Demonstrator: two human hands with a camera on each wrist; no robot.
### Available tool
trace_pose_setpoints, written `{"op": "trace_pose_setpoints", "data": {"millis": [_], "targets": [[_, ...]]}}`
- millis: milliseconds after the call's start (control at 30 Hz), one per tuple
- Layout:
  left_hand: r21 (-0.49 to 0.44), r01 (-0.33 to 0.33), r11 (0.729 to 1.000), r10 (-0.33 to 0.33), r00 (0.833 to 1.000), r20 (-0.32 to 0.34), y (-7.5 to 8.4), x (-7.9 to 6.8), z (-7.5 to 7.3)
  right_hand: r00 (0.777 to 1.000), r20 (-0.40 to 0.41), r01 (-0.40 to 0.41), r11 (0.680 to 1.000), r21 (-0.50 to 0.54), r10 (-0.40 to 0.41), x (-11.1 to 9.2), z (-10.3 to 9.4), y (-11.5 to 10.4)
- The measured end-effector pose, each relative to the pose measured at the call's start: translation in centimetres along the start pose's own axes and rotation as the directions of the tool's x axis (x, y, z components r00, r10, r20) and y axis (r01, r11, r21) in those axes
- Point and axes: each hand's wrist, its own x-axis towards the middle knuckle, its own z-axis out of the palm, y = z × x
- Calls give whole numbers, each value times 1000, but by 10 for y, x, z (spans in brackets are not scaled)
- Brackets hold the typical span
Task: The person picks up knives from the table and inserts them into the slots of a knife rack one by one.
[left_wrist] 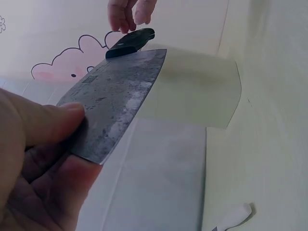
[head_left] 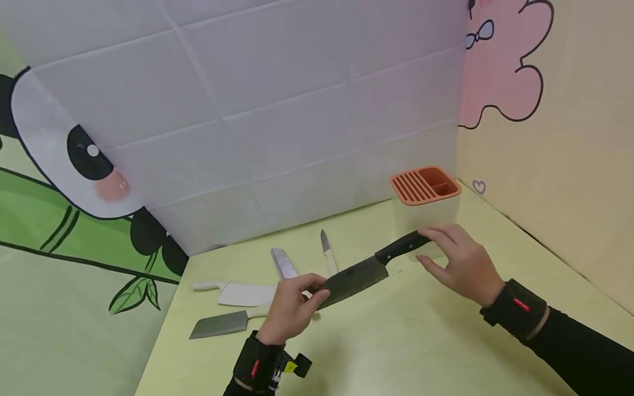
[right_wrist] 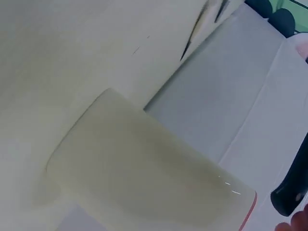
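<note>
My left hand pinches the front end of a kitchen knife's blade between thumb and fingers. The kitchen knife is held up over the table, its black riveted handle pointing to the right. In the left wrist view the grey, spotted blade shows broadside. At the handle's end is my right hand, its fingertips right by the butt and the thumb spread away below. The right wrist view shows the handle and a few of these fingertips beside it, not wrapped round it.
A pale knife block with an orange slotted top stands at the back right, behind the handle. On the table at left lie a white-handled cleaver, another broad knife, a blade and a small paring knife. Printed cloth walls border the table.
</note>
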Motion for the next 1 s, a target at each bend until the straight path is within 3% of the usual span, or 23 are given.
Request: {"op": "trace_pose_setpoints", "data": {"millis": [67, 133, 167, 267, 367, 433, 500, 600, 700, 767, 900, 1000], "targets": [[-25, 23, 999, -23, 1000, -15, 0, 0, -1, 988, 2, -154, 984, 92, 154, 1, -4, 0], [-56, 50, 997, -52, 998, -22, 1, 0, -2, 951, 42, -309, 925, 219, 308, 3, -8, 0], [-71, 65, 995, -66, 998, -24, 1, 0, -3, 925, 79, -377, 878, 296, 371, 5, -11, -1], [-107, 100, 989, -103, 994, -26, 3, 1, -3, 844, 236, -532, 689, 493, 482, 10, -17, -3], [-141, 136, 981, -140, 990, -20, 5, 2, -3, 785, 396, -611, 495, 617, 476, 15, -20, -5], [-165, 152, 974, -156, 988, -10, 6, 4, -2, 764, 470, -637, 402, 658, 442, 18, -19, -5], [-202, 164, 965, -166, 986, 8, 6, 5, 0, 756, 519, -645, 317, 696, 399, 21, -18, -6], [-267, 182, 946, -178, 983, 43, 5, 8, 3, 766, 553, -631, 219, 744, 328, 27, -17, -7], [-333, 199, 921, -185, 980, 75, 1, 10, 6, 785, 559, -605, 136, 785, 267, 31, -16, -8], [-364, 201, 909, -182, 979, 87, -1, 10, 9, 791, 561, -595, 98, 797, 243, 33, -17, -9], [-380, 193, 905, -179, 981, 72, -2, 10, 14, 785, 571, -599, 61, 798, 239, 35, -19, -13], [-325, 178, 929, -180, 983, 26, 1, 11, 18, 771, 580, -611, 46, 790, 263, 37, -21, -15]]}}
